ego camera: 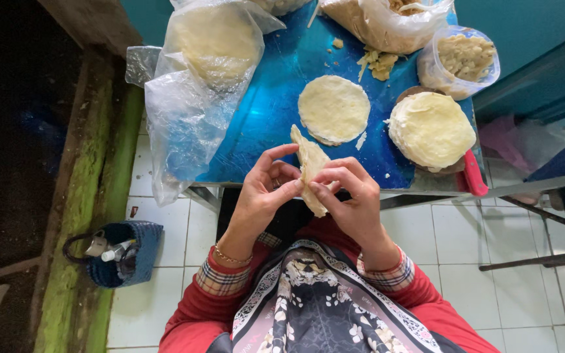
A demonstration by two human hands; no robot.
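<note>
White floor tiles [165, 229] spread under me, and a small table with a blue top [276, 104] stands right in front of my knees against a teal wall [518, 26]. Both my hands meet just past the near edge of that table, over my lap, and between them I hold a folded round of pale dough [311, 171]. My left hand [263, 193] curls around its left side, thumb and forefinger pinched closed on the lower edge, the other fingers bent loosely behind. My right hand [348, 196] grips the other side, its fingertips [318, 189] pressed on the same fold, so the two hands touch at the dough. The wrapper stands tilted, its upper tip pointing towards the table. On the blue top, just beyond that tip, one flat round of dough [333, 109] lies alone. To its right sits a thick stack of the same rounds [431, 129], with a red handle [474, 173] poking out beneath it at the table's edge. Farther back on the right is a clear plastic tub [465, 59] with crumbly filling, and beside it a plastic bag [387, 23] of more. A big clear bag [197, 85] with pale rounds slumps over the left side. Down on the floor to my left stands a small blue basket [122, 252] with a bottle in it.
</note>
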